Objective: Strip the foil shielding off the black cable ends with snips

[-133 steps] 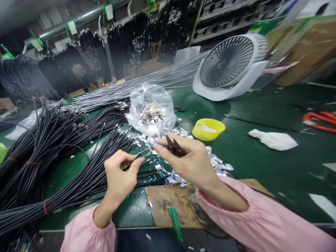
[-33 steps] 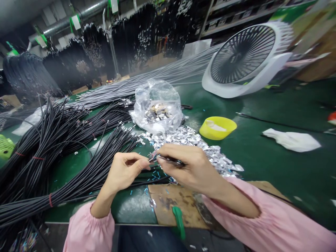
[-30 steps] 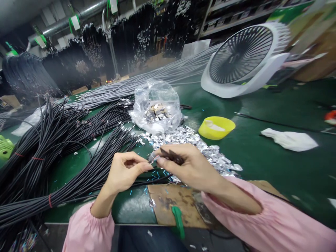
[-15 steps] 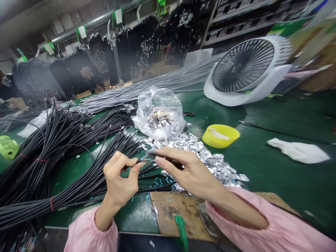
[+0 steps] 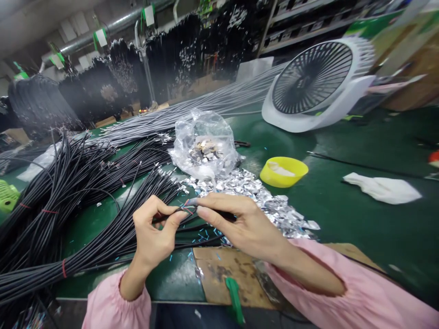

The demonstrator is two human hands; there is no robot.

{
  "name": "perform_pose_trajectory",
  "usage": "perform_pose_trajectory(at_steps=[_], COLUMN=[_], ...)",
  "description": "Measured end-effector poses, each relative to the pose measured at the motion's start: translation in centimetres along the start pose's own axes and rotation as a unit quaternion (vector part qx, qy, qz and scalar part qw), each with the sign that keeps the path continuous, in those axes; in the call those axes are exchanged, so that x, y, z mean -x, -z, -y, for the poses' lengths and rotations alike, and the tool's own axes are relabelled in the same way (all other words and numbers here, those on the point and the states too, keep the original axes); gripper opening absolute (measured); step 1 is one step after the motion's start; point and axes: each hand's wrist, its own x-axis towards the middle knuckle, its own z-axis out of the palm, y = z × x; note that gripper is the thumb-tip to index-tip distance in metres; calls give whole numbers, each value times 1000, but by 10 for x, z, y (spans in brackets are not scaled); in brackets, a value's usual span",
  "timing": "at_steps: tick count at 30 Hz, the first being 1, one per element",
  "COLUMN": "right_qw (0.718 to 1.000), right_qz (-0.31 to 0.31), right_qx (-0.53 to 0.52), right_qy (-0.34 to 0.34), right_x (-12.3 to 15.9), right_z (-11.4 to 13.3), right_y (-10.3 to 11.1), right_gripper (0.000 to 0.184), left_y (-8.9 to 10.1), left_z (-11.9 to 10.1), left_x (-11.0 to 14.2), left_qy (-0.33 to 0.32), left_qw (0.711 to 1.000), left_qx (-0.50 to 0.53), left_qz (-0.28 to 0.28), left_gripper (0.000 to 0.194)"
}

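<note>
My left hand [image 5: 154, 230] pinches a black cable [image 5: 179, 209] between thumb and forefinger close to its stripped end. Thin coloured wires [image 5: 187, 207], red and blue among them, fan out from that end. My right hand [image 5: 242, 221] meets them from the other side, thumb and forefinger closed at the wire tips. Something dark shows under the right palm, mostly hidden, and I cannot make out what it is. Just beyond both hands lies a heap of silvery foil scraps [image 5: 254, 185].
Bundles of black cables [image 5: 85, 246] cover the left side. A clear plastic bag [image 5: 206, 144] of small pieces stands behind the hands. To the right are a yellow dish [image 5: 284, 172], a white fan [image 5: 315, 84] and a white cloth-like piece [image 5: 382, 188]. Stained cardboard [image 5: 219, 274] lies at the front edge.
My right thumb and forefinger have come together on the wire tips, where a gap stood before. The whole view has shifted slightly; the left hand keeps its pinch on the cable.
</note>
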Motion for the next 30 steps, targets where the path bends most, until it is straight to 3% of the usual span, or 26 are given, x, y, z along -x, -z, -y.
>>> perform_pose_trajectory(at_steps=[7, 10, 12, 15, 18, 25, 30], right_qw=[1000, 1000, 1000, 1000, 1000, 999, 1000], right_qz=[-8, -8, -8, -10, -16, -27, -23], right_qx=[-13, -17, -14, -2, 6, 17, 11], right_qy=[-7, -14, -12, -8, 0, 3, 1], right_x=[0, 0, 0, 0, 0, 0, 0], right_z=[2, 1, 1, 2, 3, 3, 2], right_y=[0, 0, 0, 0, 0, 0, -1], right_gripper=[25, 25, 26, 28, 28, 24, 22], left_y=[0, 0, 0, -1, -2, -2, -5], left_z=[-3, -2, 0, 5, 8, -6, -8], left_x=[-3, -2, 0, 3, 5, 2, 3], left_qy=[22, -31, -106, -230, -303, -365, -359], left_qw=[999, 999, 993, 958, 919, 853, 850], left_qx=[36, -5, -60, -161, -238, -357, -371], left_qz=[28, 21, -9, -61, -82, -104, -105], left_gripper=[19, 16, 16, 15, 14, 13, 14])
